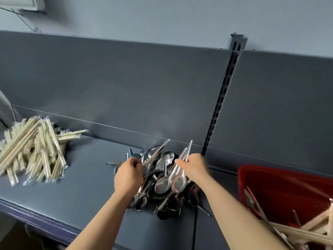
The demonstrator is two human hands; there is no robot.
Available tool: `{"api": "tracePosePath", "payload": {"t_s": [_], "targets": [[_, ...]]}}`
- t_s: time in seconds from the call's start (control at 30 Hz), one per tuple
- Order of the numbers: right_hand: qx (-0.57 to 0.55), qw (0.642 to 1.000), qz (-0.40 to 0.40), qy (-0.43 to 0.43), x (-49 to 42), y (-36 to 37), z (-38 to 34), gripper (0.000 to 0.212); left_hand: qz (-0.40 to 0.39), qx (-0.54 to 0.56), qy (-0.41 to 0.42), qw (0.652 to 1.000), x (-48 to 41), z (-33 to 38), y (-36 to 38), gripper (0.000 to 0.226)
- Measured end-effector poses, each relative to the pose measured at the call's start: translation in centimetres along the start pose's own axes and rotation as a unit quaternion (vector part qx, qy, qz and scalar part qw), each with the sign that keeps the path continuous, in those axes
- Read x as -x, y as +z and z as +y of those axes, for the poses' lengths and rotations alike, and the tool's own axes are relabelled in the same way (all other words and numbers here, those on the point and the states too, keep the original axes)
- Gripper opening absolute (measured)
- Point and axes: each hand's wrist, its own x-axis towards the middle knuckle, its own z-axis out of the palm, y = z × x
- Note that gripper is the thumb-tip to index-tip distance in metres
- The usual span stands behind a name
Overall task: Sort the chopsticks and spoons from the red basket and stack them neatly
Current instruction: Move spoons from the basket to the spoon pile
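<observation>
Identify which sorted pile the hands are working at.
The pile of spoons, at the centre of the shelf; the chopstick pile lies untouched at the left.

Pretty plain spot tbh. Dark blue-grey shelf [81, 195] under the left hand [128, 175] and right hand [193, 166], with a matching back panel [126, 87] rising behind them. A slotted upright post [223, 98] runs up just behind the right hand. Paler grey wall [162, 15] above. Soft, flat light. Dim floor [10, 230] below-left of the left hand.

I faced a dark grey shelf [86, 186], its back panel [126, 87] rising behind, a slotted upright [223, 94] splitting that panel, pale wall [162, 18] above.
</observation>
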Motion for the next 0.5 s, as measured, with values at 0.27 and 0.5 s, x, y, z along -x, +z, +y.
{"api": "tracePosePath", "payload": {"t_s": [0.27, 0.5], "targets": [[-0.006, 0.995, 0.055, 0.083, 0.8, 2.2, -0.4, 0.050, -0.080, -0.012, 0.070, 0.994, -2.2, -1.4, 0.6, 0.023], [-0.043, 0.985, 0.109, 0.127, 2.2, 2.2, 0.3, 0.031, -0.170, 0.029, 0.093, 0.981, -2.3, -1.4, 0.6, 0.019]]}}
